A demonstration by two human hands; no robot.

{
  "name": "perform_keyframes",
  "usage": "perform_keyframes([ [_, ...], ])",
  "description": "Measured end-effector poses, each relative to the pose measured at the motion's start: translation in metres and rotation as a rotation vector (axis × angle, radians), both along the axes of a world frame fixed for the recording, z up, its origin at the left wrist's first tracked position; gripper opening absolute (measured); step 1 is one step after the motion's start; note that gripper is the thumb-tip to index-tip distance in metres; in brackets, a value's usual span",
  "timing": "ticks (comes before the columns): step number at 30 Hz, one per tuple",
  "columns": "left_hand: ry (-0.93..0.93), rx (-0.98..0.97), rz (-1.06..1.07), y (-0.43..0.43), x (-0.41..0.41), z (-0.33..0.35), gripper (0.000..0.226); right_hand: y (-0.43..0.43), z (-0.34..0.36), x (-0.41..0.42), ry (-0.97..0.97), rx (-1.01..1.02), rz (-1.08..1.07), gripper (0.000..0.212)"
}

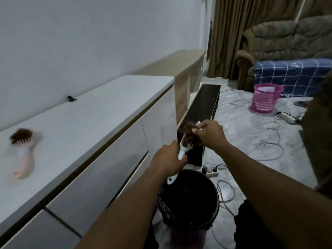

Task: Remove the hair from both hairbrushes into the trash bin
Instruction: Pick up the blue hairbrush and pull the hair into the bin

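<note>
My left hand (168,159) grips the handle of a white hairbrush (182,150) held tilted above the trash bin (188,200), which is lined with a black bag. My right hand (209,133) pinches the clump of brown hair (188,127) on the brush's bristles. A second, pink hairbrush (22,155) with brown hair on its head lies on the white cabinet top (89,115) at the far left, blurred.
A small dark clip (71,98) lies on the cabinet near the wall. A dark low stand (203,108) is beyond the hands. A pink basket (265,97), power strips and cables lie on the floor. A brown sofa stands at the back right.
</note>
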State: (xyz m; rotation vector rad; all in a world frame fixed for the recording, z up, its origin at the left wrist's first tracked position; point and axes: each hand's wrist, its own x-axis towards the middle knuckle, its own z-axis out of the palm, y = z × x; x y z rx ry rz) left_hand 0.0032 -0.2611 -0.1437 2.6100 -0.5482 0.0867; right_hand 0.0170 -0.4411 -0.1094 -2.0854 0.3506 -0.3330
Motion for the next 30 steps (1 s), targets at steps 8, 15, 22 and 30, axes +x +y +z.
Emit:
perform_keyframes([
  [8, 0.368, -0.089, -0.003, 0.007, 0.027, -0.125, 0.031, -0.009, -0.148, 0.017, 0.222, 0.041, -0.033, 0.013],
  [15, 0.647, -0.181, -0.016, 0.012, 0.041, -0.223, 0.033, -0.005, -0.241, 0.035, 0.294, 0.234, -0.039, 0.018],
  [22, 0.84, -0.156, -0.014, -0.004, 0.051, -0.239, 0.04, -0.007, -0.285, 0.037, 0.376, 0.638, -0.23, 0.016],
  [30, 0.902, -0.112, 0.016, -0.005, 0.05, -0.24, 0.033, 0.001, -0.304, 0.055, 0.486, 0.624, -0.132, 0.018],
])
